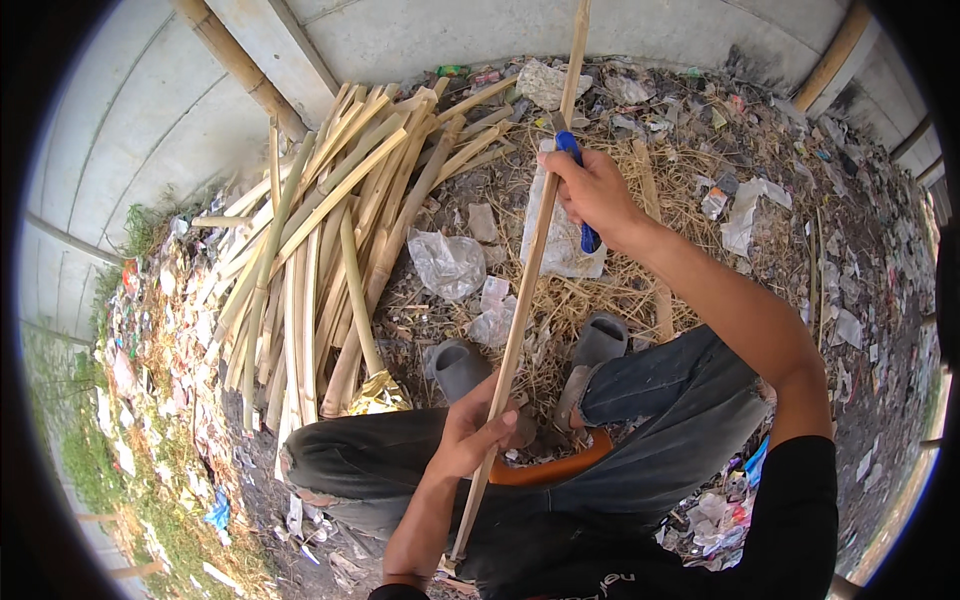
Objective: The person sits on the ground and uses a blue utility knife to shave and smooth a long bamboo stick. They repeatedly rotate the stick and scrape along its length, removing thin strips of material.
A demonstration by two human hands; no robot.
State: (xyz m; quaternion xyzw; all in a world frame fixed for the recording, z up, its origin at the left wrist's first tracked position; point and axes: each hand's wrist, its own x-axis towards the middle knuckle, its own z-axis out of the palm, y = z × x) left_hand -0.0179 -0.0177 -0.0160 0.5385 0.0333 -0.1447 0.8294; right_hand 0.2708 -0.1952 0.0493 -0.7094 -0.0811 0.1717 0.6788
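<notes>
The left hand (480,430) holds a long stick (523,300) near its low end, thumb on top. The stick slants up past the right hand (602,200), which is wrapped around a blue knife (568,147). The blade is right by the stick. Many more sticks (340,230) lie in a pile to the left
</notes>
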